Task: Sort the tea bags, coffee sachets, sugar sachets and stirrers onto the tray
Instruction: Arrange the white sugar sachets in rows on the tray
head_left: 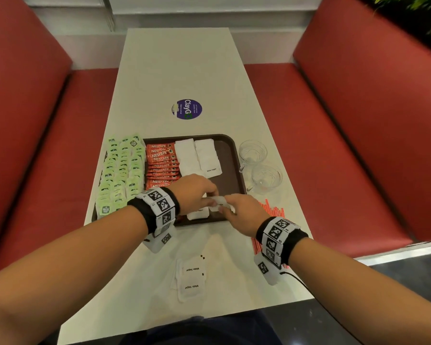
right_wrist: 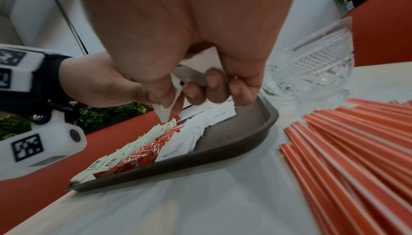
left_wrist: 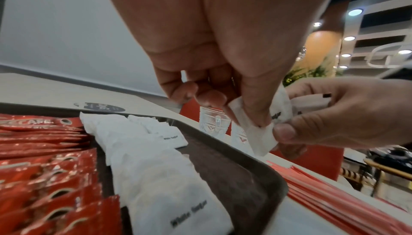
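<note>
Both hands, left and right, are pinching white paper sugar sachets together over the brown plastic tray's six-o'clock edge.

Long pale table between two red bench seats, left and right; round purple sticker marked "ClayGo" on the tabletop near the middle; two clear cut-glass cups standing side by side toward the right edge, handles to the left; green foliage behind the right bench; ceiling lights in the background; dark floor at the near right.
</note>
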Demonstrator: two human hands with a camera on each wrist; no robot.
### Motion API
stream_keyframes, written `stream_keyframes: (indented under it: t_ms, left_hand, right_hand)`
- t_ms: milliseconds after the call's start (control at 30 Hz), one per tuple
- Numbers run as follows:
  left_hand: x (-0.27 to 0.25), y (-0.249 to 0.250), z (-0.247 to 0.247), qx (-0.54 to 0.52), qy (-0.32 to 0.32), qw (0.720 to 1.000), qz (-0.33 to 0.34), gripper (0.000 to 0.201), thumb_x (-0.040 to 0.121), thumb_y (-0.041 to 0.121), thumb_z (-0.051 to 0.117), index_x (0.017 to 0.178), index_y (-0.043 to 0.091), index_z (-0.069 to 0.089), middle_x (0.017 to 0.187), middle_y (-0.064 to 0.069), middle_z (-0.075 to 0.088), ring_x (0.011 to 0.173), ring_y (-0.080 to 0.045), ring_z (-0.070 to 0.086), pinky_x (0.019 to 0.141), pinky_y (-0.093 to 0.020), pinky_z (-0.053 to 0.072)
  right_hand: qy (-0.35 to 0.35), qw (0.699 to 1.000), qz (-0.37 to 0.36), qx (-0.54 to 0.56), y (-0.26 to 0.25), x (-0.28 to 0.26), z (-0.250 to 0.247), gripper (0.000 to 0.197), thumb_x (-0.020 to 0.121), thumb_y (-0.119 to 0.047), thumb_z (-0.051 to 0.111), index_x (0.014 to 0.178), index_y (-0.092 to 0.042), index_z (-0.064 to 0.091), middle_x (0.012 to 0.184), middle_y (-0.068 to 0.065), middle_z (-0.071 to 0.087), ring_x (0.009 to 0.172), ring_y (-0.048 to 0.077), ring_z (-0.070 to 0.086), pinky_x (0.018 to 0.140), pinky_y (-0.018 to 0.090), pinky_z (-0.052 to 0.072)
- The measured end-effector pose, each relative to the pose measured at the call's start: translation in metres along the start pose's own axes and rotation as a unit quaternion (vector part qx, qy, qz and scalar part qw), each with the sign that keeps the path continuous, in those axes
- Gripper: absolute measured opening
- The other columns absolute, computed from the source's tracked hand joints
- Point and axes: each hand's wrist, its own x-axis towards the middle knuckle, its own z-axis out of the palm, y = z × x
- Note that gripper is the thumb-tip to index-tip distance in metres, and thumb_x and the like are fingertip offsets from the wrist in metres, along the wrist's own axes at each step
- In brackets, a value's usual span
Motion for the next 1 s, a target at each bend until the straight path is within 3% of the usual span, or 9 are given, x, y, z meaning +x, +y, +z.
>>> stream_keyframes:
  t_ms: [100, 233, 333, 467, 567, 700, 867, 933, 1000]
  left_hand:
    - [0.020, -0.013, -0.008, -0.012, 0.018, 0.997, -0.071, 0.018, 0.093, 0.042, 0.062, 0.102, 0.028, 0.069, 0.093, 0.009, 0.067, 0.087, -0.014, 0.061, 0.075, -0.031, 0.046]
    - [0.051, -0.028, -0.015, 0.017, 0.037, 0.987, -0.157, 0.024, 0.099, 0.038, 0.054, 0.109, 0.023, 0.070, 0.100, -0.002, 0.070, 0.091, -0.022, 0.062, 0.079, -0.034, 0.050]
    - [0.073, -0.032, -0.015, 0.039, 0.006, 0.982, -0.186, 0.027, 0.101, 0.036, 0.051, 0.106, 0.017, 0.071, 0.102, -0.005, 0.070, 0.093, -0.024, 0.062, 0.078, -0.032, 0.047]
    - [0.095, -0.038, -0.014, 0.071, -0.044, 0.975, -0.206, 0.027, 0.098, 0.037, 0.057, 0.104, 0.017, 0.074, 0.103, -0.004, 0.071, 0.091, -0.023, 0.064, 0.077, -0.030, 0.048]
    - [0.105, -0.042, -0.015, 0.075, -0.041, 0.970, -0.227, 0.025, 0.093, 0.039, 0.065, 0.105, 0.020, 0.076, 0.105, -0.002, 0.071, 0.095, -0.023, 0.066, 0.085, -0.032, 0.053]
    - [0.114, -0.046, -0.015, 0.074, -0.039, 0.963, -0.257, 0.022, 0.086, 0.042, 0.072, 0.095, 0.022, 0.073, 0.100, 0.000, 0.070, 0.092, -0.023, 0.065, 0.086, -0.036, 0.055]
    - [0.119, -0.046, -0.020, 0.115, -0.053, 0.962, -0.241, 0.034, 0.084, 0.046, 0.073, 0.105, 0.020, 0.067, 0.105, -0.004, 0.065, 0.096, -0.026, 0.064, 0.087, -0.040, 0.055]
    - [0.124, -0.043, -0.022, 0.112, -0.047, 0.973, -0.195, 0.036, 0.086, 0.040, 0.072, 0.115, 0.021, 0.064, 0.116, -0.004, 0.061, 0.105, -0.026, 0.060, 0.091, -0.040, 0.052]
    - [0.129, -0.036, -0.019, 0.114, -0.063, 0.984, -0.125, 0.037, 0.088, 0.035, 0.071, 0.122, 0.024, 0.064, 0.127, -0.001, 0.055, 0.113, -0.024, 0.057, 0.094, -0.037, 0.049]
  right_hand:
    - [-0.025, 0.998, 0.059, 0.029, 0.005, 0.003, -0.006, 0.017, 0.101, -0.026, 0.051, 0.111, -0.013, 0.050, 0.094, 0.006, 0.064, 0.080, 0.024, 0.058, 0.073, 0.038, 0.048]
    - [-0.065, 0.989, 0.082, 0.105, 0.008, -0.001, -0.015, 0.017, 0.097, -0.016, 0.050, 0.103, -0.011, 0.035, 0.076, 0.002, 0.048, 0.061, 0.015, 0.042, 0.059, 0.033, 0.037]
    - [-0.099, 0.988, 0.078, 0.087, 0.010, -0.002, -0.021, 0.015, 0.098, -0.018, 0.049, 0.092, -0.013, 0.036, 0.074, 0.001, 0.046, 0.061, 0.014, 0.040, 0.056, 0.030, 0.032]
    - [-0.110, 0.987, 0.072, 0.088, 0.015, 0.000, -0.024, 0.015, 0.099, -0.016, 0.046, 0.085, -0.013, 0.042, 0.075, 0.001, 0.049, 0.067, 0.016, 0.042, 0.065, 0.035, 0.038]
    - [-0.106, 0.987, 0.077, 0.092, 0.017, 0.002, -0.029, 0.019, 0.097, -0.018, 0.047, 0.079, -0.018, 0.042, 0.073, -0.002, 0.050, 0.067, 0.016, 0.045, 0.065, 0.035, 0.039]
    - [-0.106, 0.986, 0.078, 0.105, 0.018, 0.005, -0.032, 0.016, 0.097, -0.018, 0.047, 0.082, -0.013, 0.043, 0.073, 0.000, 0.051, 0.067, 0.017, 0.045, 0.062, 0.034, 0.037]
    - [-0.098, 0.987, 0.077, 0.106, 0.021, 0.008, -0.030, 0.014, 0.096, -0.017, 0.050, 0.094, -0.003, 0.052, 0.080, 0.010, 0.058, 0.068, 0.020, 0.049, 0.061, 0.033, 0.040]
    - [-0.098, 0.988, 0.068, 0.096, 0.022, 0.010, -0.030, 0.013, 0.095, -0.016, 0.051, 0.098, -0.004, 0.054, 0.084, 0.012, 0.062, 0.071, 0.023, 0.054, 0.062, 0.034, 0.043]
    - [-0.096, 0.990, 0.047, 0.091, 0.022, 0.011, -0.029, 0.006, 0.095, -0.015, 0.053, 0.093, -0.009, 0.054, 0.081, 0.002, 0.060, 0.072, 0.015, 0.056, 0.063, 0.029, 0.043]
